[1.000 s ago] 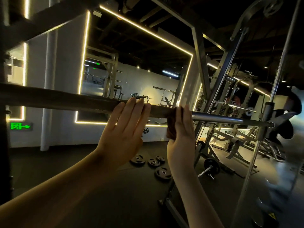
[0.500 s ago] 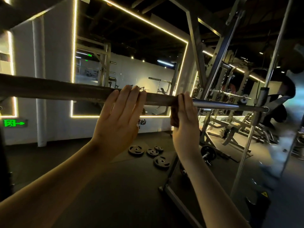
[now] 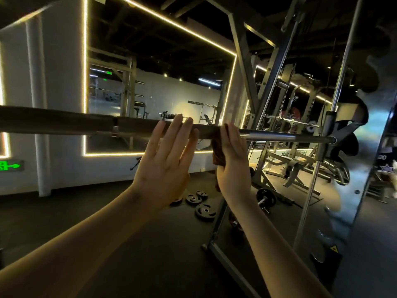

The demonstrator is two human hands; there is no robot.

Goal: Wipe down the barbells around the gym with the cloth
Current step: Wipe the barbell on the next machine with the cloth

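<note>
Forearms reach up from the bottom edge towards a bar at head height. The left hand (image 3: 163,168) is flat, its fingers (image 3: 178,134) straight and slightly apart, tips resting against the near face of the barbell (image 3: 277,137). Just beside it, the right hand (image 3: 233,168) presses a brown cloth (image 3: 217,154) onto the bar, fingers straight and close together. The thumb is hidden, so I cannot tell whether it pinches the fabric. The cloth looks soft and limp, folding round the shaft and hanging a little below it. It should be light and easy to bunch, best kept under the palm.

The barbell runs level across the view, a rigid steel rod, dull and matt on the left and bright smooth chrome on the right. It is probably heavy, and it seems to be carried by the guide rod (image 3: 312,203) of a Smith machine, so it needs steadying rather than lifting. The polished stretch may be slick under a bare palm.

Beyond, round black weight plates (image 3: 205,211) lie on the dark matt floor (image 3: 107,211). Farther back stands a mirror (image 3: 161,93) with a glowing edge.
</note>
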